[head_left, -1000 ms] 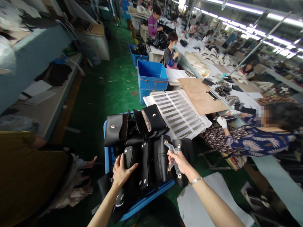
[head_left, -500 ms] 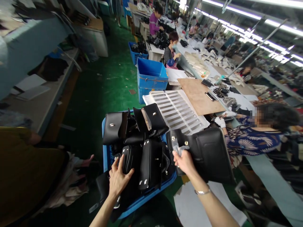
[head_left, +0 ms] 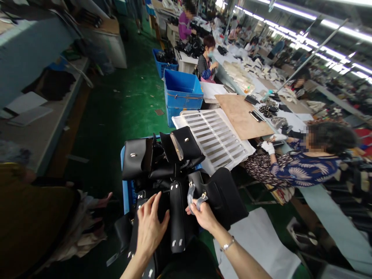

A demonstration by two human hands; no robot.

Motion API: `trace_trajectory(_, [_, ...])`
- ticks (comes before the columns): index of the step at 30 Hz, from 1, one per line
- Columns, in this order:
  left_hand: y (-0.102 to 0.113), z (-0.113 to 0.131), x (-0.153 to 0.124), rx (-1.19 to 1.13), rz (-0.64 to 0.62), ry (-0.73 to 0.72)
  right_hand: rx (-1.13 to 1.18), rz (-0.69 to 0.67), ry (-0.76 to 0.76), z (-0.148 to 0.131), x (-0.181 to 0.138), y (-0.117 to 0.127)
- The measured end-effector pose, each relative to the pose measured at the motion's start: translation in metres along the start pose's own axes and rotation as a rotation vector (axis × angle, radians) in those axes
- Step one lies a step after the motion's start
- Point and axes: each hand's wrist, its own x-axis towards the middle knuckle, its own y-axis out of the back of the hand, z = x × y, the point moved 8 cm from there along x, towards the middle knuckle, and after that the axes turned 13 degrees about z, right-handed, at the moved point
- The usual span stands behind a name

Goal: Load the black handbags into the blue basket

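Observation:
A blue crate low in the middle is piled with several black leather handbags. My left hand lies flat, fingers spread, on the bags at the near end of the pile. My right hand grips one black handbag at its top edge, together with a scrap of clear plastic wrap. That bag hangs tilted over the crate's right side, its gold clasp just above my fingers.
A white slatted tray and a brown board lie on the long worktable to the right. A seated person in a patterned top works there. A blue bin stands beyond. White paper lies on the green floor.
My right hand has pulled the black handbag out of the crate, swung it wide to the right, then brought it back closer over the crate's edge. My left hand stayed on the pile.

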Motion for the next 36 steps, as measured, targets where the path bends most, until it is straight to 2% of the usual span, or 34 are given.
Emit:
trace_trajectory(2, [-0.025, 0.024, 0.015, -0.057, -0.055, -0.012, 0.035, 0.007, -0.002, 0.005, -0.004, -0.003])
trace_trajectory(5, [-0.072, 0.029, 0.018, -0.1, -0.173, 0.111, 0.125, 0.025, -0.04, 0.011, -0.006, 0.007])
trace_trajectory(8, [-0.097, 0.034, 0.008, -0.123, -0.19, 0.129, 0.217, 0.079, -0.069, 0.008, -0.003, 0.032])
trace_trajectory(10, [-0.099, 0.04, 0.002, -0.128, -0.16, 0.126, 0.22, 0.129, -0.079, 0.003, 0.0, 0.054])
trace_trajectory(13, [-0.089, 0.045, 0.001, -0.169, -0.139, 0.18, 0.167, 0.248, -0.104, -0.003, 0.003, 0.095])
trace_trajectory(17, [-0.061, 0.047, 0.02, -0.192, -0.09, 0.253, 0.229, 0.529, -0.115, -0.004, -0.005, 0.173])
trace_trajectory(20, [-0.036, 0.052, 0.043, -0.13, -0.092, 0.241, 0.28, 0.666, -0.102, -0.002, -0.021, 0.223])
trace_trajectory(22, [-0.019, 0.065, 0.063, -0.108, -0.125, 0.147, 0.303, 0.729, -0.116, 0.003, -0.035, 0.248])
trace_trajectory(24, [-0.007, 0.093, 0.085, -0.149, -0.209, -0.022, 0.34, 0.802, -0.138, 0.008, -0.05, 0.268])
trace_trajectory(27, [-0.005, 0.165, 0.106, -0.292, -0.46, -0.347, 0.38, 0.9, -0.169, 0.019, -0.071, 0.291])
trace_trajectory(29, [-0.018, 0.222, 0.104, -0.392, -0.682, -0.575, 0.366, 0.96, -0.19, 0.028, -0.084, 0.303])
trace_trajectory(31, [-0.047, 0.268, 0.084, -0.436, -0.91, -0.813, 0.34, 1.031, -0.219, 0.038, -0.097, 0.314])
trace_trajectory(32, [-0.067, 0.281, 0.068, -0.409, -1.007, -0.931, 0.34, 1.069, -0.236, 0.043, -0.104, 0.319])
trace_trajectory(34, [-0.118, 0.285, 0.036, -0.255, -1.109, -1.099, 0.374, 1.132, -0.27, 0.054, -0.118, 0.325])
trace_trajectory(36, [-0.172, 0.266, 0.015, -0.077, -1.074, -1.112, 0.42, 1.152, -0.29, 0.064, -0.129, 0.324])
